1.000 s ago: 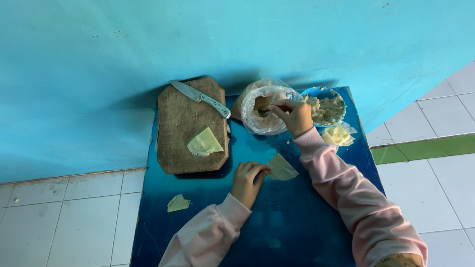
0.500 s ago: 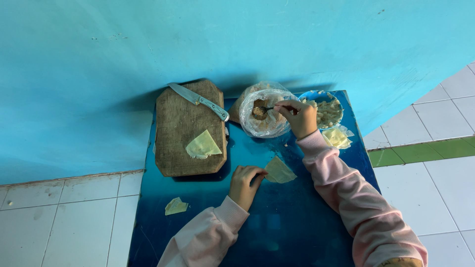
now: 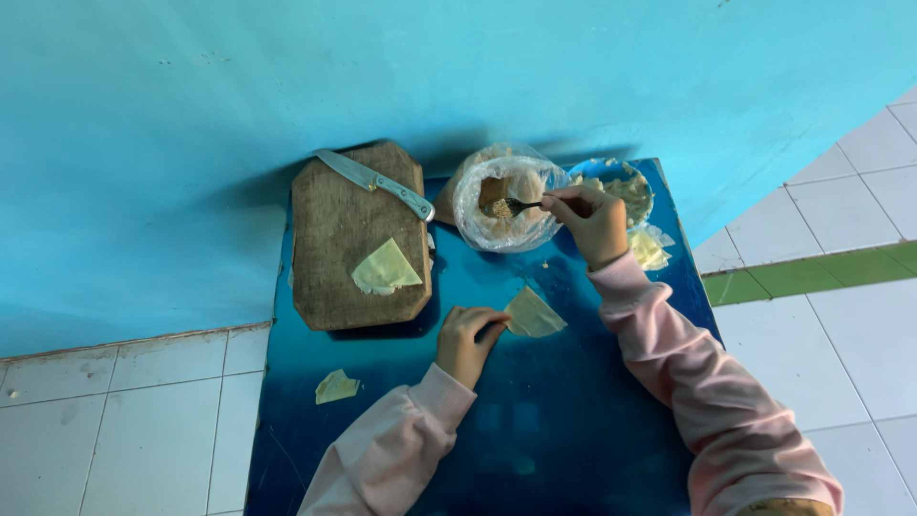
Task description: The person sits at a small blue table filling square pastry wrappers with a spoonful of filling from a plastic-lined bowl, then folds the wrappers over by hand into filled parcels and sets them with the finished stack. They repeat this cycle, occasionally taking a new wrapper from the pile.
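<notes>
Our right hand pinches the handle of a fork, tines loaded with crumbly brown filling inside the plastic-lined bowl. Our left hand lies curled on the blue table, fingertips pressing one corner of a thin, pale triangular wrapper just beside it, between the two hands. We reckon the risk is spillage: the filling looks loose, and a tilt of the fork on the way across could scatter crumbs over the glossy tabletop. The wrapper looks soft and floppy, so it could crease or tear under too hard a press. Further out, a rough wooden cutting board carries another pale wrapper and a metal knife at its far edge. A dish of creamy mash sits behind our right hand, and a small scrap lies well apart, front left.
</notes>
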